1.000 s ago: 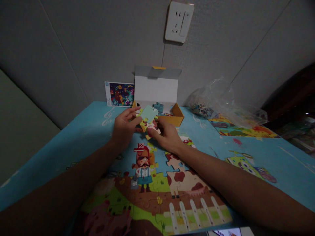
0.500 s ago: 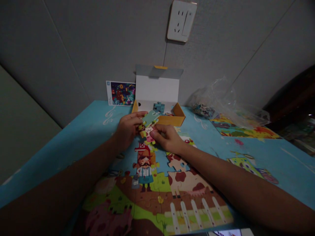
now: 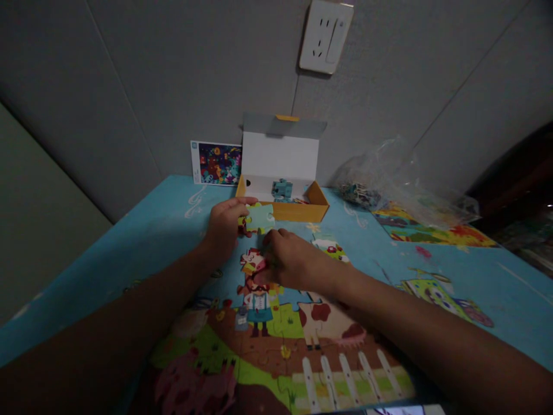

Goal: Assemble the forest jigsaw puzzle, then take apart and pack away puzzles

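The left hand is gripping a few jigsaw pieces between thumb and fingers, just in front of the box; a pale green jigsaw piece is facing up among them. The right hand, its fingers closed, is pinching a cow-face jigsaw piece over the printed farmer's head; whether that piece is touching the puzzle below, I cannot tell. The partly assembled farm jigsaw is lying on the near part of the blue tablecloth, showing a farmer, a cow's body and a white fence. On the far side, an orange-and-white box is standing open, with a blue jigsaw piece sitting inside. A picture card is standing just left of it. Farther right, a clear plastic bag is partly covering a colourful sheet.
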`<state>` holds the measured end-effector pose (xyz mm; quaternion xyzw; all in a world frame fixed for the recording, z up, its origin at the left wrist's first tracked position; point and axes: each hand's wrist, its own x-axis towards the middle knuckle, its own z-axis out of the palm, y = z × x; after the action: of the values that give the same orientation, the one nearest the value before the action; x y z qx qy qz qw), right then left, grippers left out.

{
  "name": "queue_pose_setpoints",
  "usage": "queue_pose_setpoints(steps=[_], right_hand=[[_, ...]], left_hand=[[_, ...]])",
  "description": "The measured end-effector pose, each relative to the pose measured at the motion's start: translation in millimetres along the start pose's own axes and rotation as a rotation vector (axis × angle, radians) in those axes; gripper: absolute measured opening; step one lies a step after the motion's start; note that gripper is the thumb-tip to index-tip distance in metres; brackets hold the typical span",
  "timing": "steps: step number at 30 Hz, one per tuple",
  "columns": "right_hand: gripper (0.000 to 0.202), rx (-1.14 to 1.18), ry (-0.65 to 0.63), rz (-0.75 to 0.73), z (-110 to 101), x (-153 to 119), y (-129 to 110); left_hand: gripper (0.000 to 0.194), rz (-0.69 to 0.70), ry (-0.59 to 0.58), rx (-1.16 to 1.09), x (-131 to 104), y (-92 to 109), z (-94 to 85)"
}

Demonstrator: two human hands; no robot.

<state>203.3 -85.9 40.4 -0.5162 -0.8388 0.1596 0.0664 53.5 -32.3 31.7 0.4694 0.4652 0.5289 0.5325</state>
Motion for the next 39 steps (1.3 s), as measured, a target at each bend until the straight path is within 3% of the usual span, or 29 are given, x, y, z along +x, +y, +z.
queue_pose_setpoints(steps=[3, 6, 10, 16, 21, 26, 28, 32, 36, 38, 39], right_hand=[[0.043, 0.050, -0.019, -0.007, 0, 4, 2], [0.023, 0.085, 0.042, -0.057, -2, 5, 0], [0.017, 0.100, 0.141, -0.093, -9, 1, -5], [0.024, -0.098, -0.121, -0.141, -12, -22, -22], [0.042, -0.044, -0.162, -0.024, -10, -27, -30], [0.014, 0.093, -0.166, -0.063, -7, -20, -22], [0.015, 0.181, -0.074, -0.099, -3, -15, -17], [0.019, 0.284, 0.352, -0.056, 7, 2, -4], [0.022, 0.382, 0.605, 0.005, 14, 14, 12], [0.023, 0.417, 0.752, -0.012, 17, 17, 19], [0.025, 0.437, 0.761, -0.005, 19, 18, 22]], left_hand=[[0.034, -0.047, 0.036, -0.010, 2, -1, 0.0], [0.037, -0.053, 0.054, -0.020, 7, -8, -3.4], [0.035, -0.015, 0.066, -0.051, 10, -14, -5.5], [0.035, -0.036, 0.068, 0.005, 4, -6, -1.1], [0.037, 0.000, 0.064, 0.053, 4, -5, -0.5], [0.038, -0.007, 0.058, 0.110, 6, -10, -1.3], [0.037, -0.001, 0.044, 0.110, 7, -11, -1.8], [0.035, 0.041, 0.052, 0.082, 6, -10, -2.4], [0.035, 0.074, 0.078, 0.129, 3, -9, -2.1], [0.034, 0.096, 0.048, 0.137, 2, -9, -1.9], [0.034, 0.100, 0.008, 0.128, 1, -9, -1.8]])
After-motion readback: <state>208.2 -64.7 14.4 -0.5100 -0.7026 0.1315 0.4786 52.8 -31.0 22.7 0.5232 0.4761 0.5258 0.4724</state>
